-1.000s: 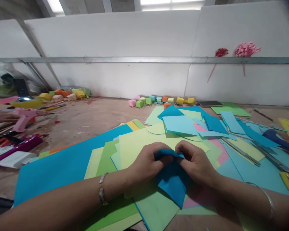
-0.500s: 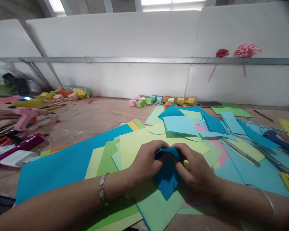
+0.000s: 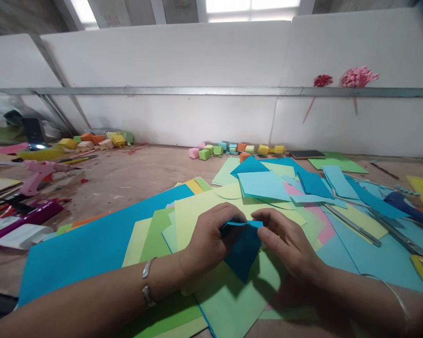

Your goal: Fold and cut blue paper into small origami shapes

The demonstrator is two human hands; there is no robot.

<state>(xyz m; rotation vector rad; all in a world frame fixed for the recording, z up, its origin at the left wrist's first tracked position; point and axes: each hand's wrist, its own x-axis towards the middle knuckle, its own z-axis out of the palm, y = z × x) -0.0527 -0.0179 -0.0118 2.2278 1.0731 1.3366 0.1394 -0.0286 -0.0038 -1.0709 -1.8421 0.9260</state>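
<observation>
A folded piece of dark blue paper (image 3: 245,253) is held up over a sheaf of pale green sheets (image 3: 243,295), one pointed corner hanging down. My left hand (image 3: 211,234) is closed on its left side, the thumb hidden behind the fold. At the paper's right edge, my right hand (image 3: 289,239) has its thumb and forefinger parted, the thumb tip close to or touching the upper corner. Under both hands spread loose coloured sheets, among them a large blue sheet (image 3: 91,253) at the left and a light yellow one (image 3: 197,220).
Scissors (image 3: 405,239) and a grey pen (image 3: 354,225) lie among blue scraps at the right. A pink glue gun (image 3: 37,176) and a purple device (image 3: 24,218) are at the left. Small paper cubes (image 3: 232,149) line the back beside a dark phone (image 3: 307,154).
My right fingers have loosened from the paper and moved apart. The blue paper has turned slightly in my left hand. Another person's hand at the far left has gone out of view.
</observation>
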